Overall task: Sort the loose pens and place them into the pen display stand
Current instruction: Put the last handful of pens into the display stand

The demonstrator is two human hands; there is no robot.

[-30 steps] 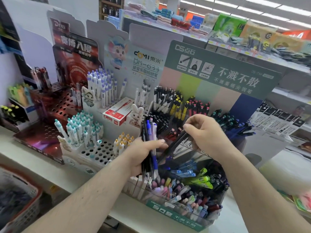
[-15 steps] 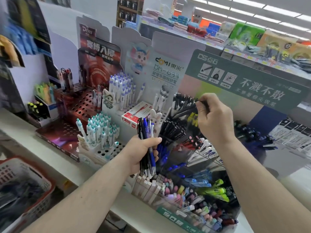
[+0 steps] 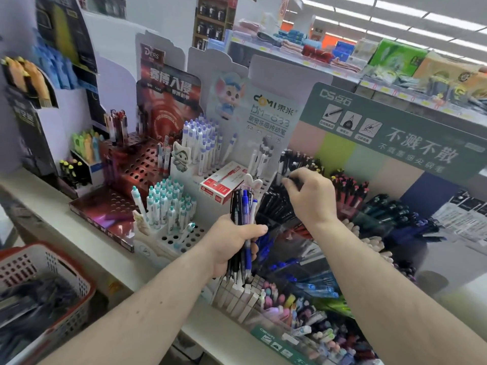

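While left hand (image 3: 232,241) grips pens (image 3: 243,219), right hand (image 3: 311,198) pinches black pen (image 3: 291,180)

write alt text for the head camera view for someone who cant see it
A person's left hand grips a bundle of black and blue pens upright while the right hand pinches a black pen at the upper rows of a tiered pen display stand on a shop shelf. A red-rimmed basket sits lower left.

A white shelf counter (image 3: 87,248) is backed by stocked upper shelving (image 3: 329,61), lit by ceiling strip lights (image 3: 421,19).
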